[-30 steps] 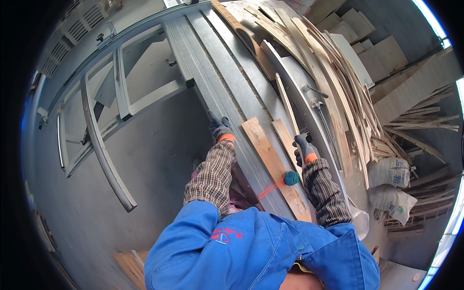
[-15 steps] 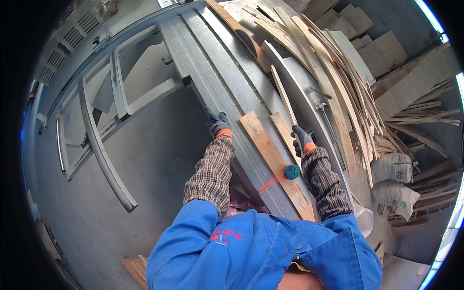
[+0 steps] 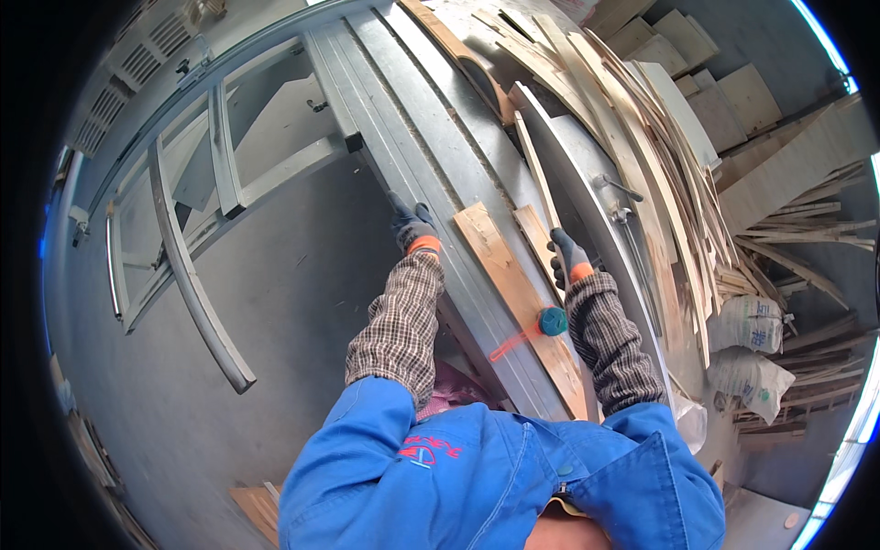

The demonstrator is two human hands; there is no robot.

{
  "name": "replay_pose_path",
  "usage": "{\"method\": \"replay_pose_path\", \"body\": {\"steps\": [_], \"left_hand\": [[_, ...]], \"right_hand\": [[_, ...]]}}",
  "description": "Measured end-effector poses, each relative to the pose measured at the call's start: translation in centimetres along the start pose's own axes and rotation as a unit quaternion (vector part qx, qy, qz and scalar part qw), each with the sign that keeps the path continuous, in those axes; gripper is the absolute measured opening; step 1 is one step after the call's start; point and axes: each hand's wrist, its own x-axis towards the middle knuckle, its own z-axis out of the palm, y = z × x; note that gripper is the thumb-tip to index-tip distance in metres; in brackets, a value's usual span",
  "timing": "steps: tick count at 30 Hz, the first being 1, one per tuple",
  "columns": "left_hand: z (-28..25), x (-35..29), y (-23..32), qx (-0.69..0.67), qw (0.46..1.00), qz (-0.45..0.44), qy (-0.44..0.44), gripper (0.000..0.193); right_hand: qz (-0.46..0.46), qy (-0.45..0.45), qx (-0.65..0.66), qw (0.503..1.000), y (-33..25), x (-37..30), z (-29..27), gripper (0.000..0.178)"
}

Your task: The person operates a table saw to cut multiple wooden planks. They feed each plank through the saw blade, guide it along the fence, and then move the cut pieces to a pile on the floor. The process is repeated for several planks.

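My left hand (image 3: 412, 226), in a dark glove with an orange cuff, is closed over the left edge of the long grooved metal table (image 3: 385, 119). My right hand (image 3: 570, 256), gloved the same way, is wrapped round the near end of a thin wooden strip (image 3: 533, 170) that points away from me. Between my arms a flat wooden plank (image 3: 504, 275) lies lengthwise on the table. A round blue-green object (image 3: 553, 321) with an orange strap (image 3: 515, 345) rests across it. A shorter wooden piece (image 3: 534, 236) lies between the plank and my right hand.
A metal fence (image 3: 577, 165) with a lever clamp (image 3: 619, 188) runs along the right. Beyond it lie many loose wood strips (image 3: 655, 165). A metal frame (image 3: 229, 156) extends to the left. White sacks (image 3: 747, 323) and board offcuts (image 3: 747, 96) sit at the far right.
The strip in my right hand and the plank have shifted slightly forward against the fence. My left hand keeps its hold on the table edge. The view has turned a little.
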Motion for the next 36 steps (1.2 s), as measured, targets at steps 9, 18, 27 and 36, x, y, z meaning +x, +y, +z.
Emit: {"method": "replay_pose_path", "body": {"steps": [9, 18, 27, 36], "left_hand": [[-0.7, 1.7, -0.2, -0.033, 0.999, 0.004, -0.031, 0.076], [-3.7, 3.2, 0.5, 0.04, 0.984, -0.005, -0.174, 0.089], [-12.8, 13.0, -8.8, -0.01, 0.95, 0.098, -0.297, 0.067], [-17.7, 23.0, -21.6, -0.047, 0.981, 0.075, -0.171, 0.052]], "right_hand": [[-0.131, 0.03, -0.091, 0.987, 2.1, 2.2, -0.2, 0.056], [-0.272, 0.191, -0.35, 0.876, 18.2, -5.0, -6.6, 0.081], [-0.188, 0.238, -0.565, 0.767, 18.8, -7.8, -0.8, 0.082], [-0.273, 0.305, -0.488, 0.771, 5.8, -11.4, 5.4, 0.077]]}}
